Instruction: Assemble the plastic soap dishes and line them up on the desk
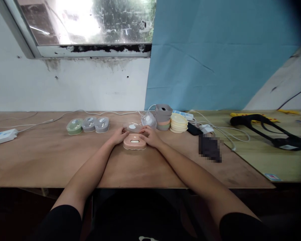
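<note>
In front of me on the table sits a pink rounded box [134, 144] with a pale oval slot in its top. A clear plastic cover [132, 127] with a white round sticker is tilted up at its back edge. My left hand [120, 135] grips the cover's left side, fingers bent and thumb towards the box. On the opposite side, my right hand [151, 136] holds the cover's right edge, thumb near the box top. Parts of the fingers are hidden behind the cover.
Green and grey covered boxes [89, 124] stand at the left. Right of my hands are nested clear covers [148, 119], stacked grey bases [163, 115] and cream pieces [179, 123]. A black phone [194, 129], cables, power strip [2, 137] and black frame [268, 130] lie around.
</note>
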### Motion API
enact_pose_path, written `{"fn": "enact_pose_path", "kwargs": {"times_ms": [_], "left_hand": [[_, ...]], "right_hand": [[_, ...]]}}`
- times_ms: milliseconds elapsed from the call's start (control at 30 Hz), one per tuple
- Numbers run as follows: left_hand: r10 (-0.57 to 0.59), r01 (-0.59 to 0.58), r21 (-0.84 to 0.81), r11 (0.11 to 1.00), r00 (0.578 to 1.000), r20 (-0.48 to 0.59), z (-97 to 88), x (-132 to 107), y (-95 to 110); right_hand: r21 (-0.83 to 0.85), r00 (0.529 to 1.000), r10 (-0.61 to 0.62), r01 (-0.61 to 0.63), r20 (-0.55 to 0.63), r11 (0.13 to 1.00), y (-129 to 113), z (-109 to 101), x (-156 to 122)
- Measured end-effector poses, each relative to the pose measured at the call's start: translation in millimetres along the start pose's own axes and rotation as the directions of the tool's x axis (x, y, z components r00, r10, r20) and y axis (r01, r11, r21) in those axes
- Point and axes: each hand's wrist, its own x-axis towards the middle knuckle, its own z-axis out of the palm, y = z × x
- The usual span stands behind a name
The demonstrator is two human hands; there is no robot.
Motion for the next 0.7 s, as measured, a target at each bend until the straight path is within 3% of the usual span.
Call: {"fn": "enact_pose_path", "kwargs": {"times_ms": [100,200,333,433,700], "left_hand": [[0.011,-0.01,0.008,1.0,0.996,-0.087,0.0,0.4,-1.1],[0.108,-0.099,0.054,0.994,0.973,-0.202,-2.7,-1.6,2.6],[0.291,-0.23,0.217,0.949,0.903,-0.315,-8.9,-9.5,17.6],[0.385,-0.284,0.316,0.906,0.861,-0.331,-11.6,-15.7,28.5],[0.268,-0.23,0.176,0.957,0.933,-0.239,-10.8,-12.6,27.3]], "right_hand": [[-0.054,0.995,-0.054,0.05,-0.088,0.997,-4.9,-3.1,-0.4],[-0.151,0.987,-0.076,0.054,-0.145,0.987,-9.7,-4.3,-0.9],[-0.245,0.975,-0.105,0.056,-0.194,0.968,-10.7,-3.0,-4.7],[-0.271,0.963,-0.134,0.068,-0.232,0.96,-7.4,-2.2,-9.6],[-0.282,0.938,-0.136,0.043,-0.32,0.958,-6.4,-10.8,-11.0]]}}
